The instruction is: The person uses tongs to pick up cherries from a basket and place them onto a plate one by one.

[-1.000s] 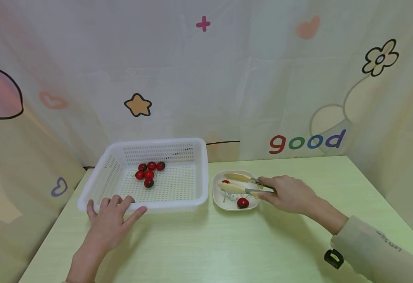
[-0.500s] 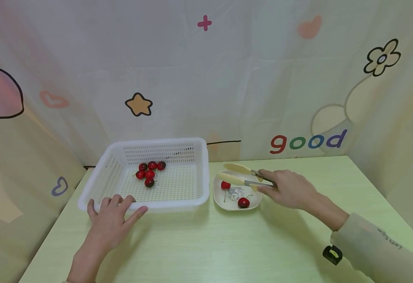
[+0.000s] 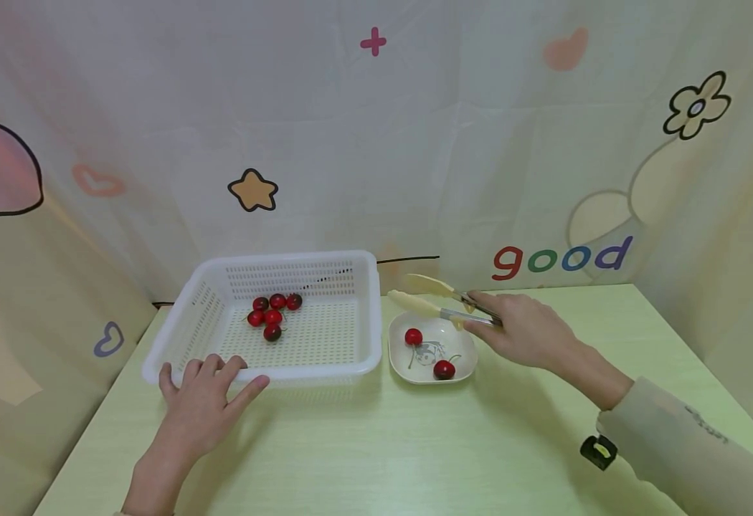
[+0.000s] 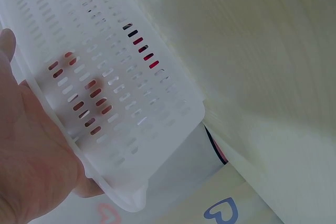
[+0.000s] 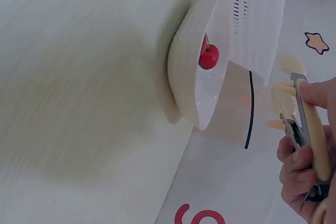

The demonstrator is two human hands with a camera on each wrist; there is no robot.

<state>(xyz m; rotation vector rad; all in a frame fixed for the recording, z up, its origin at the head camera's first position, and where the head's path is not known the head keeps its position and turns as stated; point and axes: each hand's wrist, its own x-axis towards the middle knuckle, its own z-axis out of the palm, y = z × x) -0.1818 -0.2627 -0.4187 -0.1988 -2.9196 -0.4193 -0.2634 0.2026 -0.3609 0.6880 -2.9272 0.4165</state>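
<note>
Yellow tong handle (image 5: pixel 318 153), right hand (image 3: pixel 530 331) gripping, shows only wrist-side; left hand (image 3: pixel 199 405) rests spread.

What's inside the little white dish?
Inside the dish: a back cherry, a front cherry and a grey drawing on the bottom. The spots right under the cherries are covered, so they can't be seen.

Reds on white and cream

Left of centre, my basket (image 3: pixel 328 333) is white with rows of slots; its cherries (image 3: pixel 273 317) are bright to blackish red. Right of centre, my tongs (image 3: pixel 424 307) are pale yellow and silver, my cream dish (image 3: pixel 441 335) printed in grey.
</note>
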